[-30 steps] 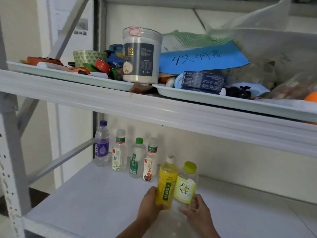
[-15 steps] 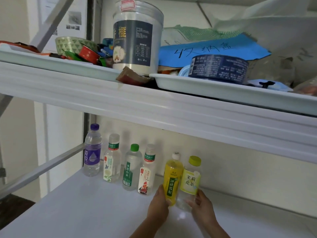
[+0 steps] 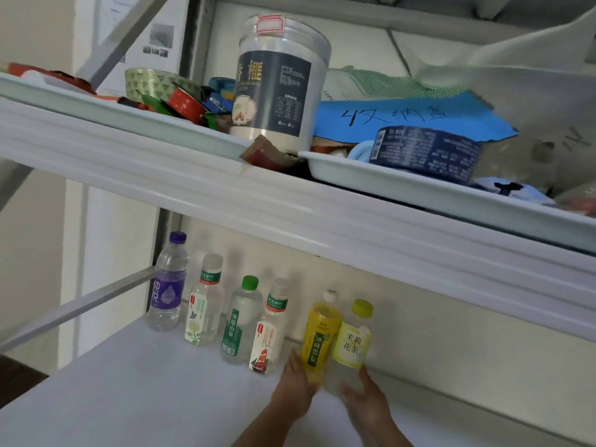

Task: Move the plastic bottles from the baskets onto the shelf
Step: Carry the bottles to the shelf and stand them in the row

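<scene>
On the white lower shelf (image 3: 135, 391) several plastic bottles stand in a row by the back wall: a purple-capped bottle (image 3: 167, 285), a clear bottle with a green band (image 3: 204, 304), a green-capped bottle (image 3: 242, 321) and a bottle with a ship label (image 3: 269, 330). To their right my left hand (image 3: 295, 387) grips the base of a yellow bottle (image 3: 319, 333). My right hand (image 3: 362, 396) grips the base of a clear bottle with a yellow-green cap (image 3: 353, 340). Both bottles are upright, side by side near the wall. The baskets are out of view.
The upper shelf's thick white edge (image 3: 290, 217) hangs just above the bottles. On it lie white trays (image 3: 403, 185) with a large jar (image 3: 280, 82), tape rolls, a blue tin and a blue paper. A grey diagonal brace (image 3: 80, 304) crosses at the left.
Both hands carried the yellow bottle and the yellow-green-capped bottle from the shelf's middle back toward the wall, in line with the row. The camera dropped lower and closer.
</scene>
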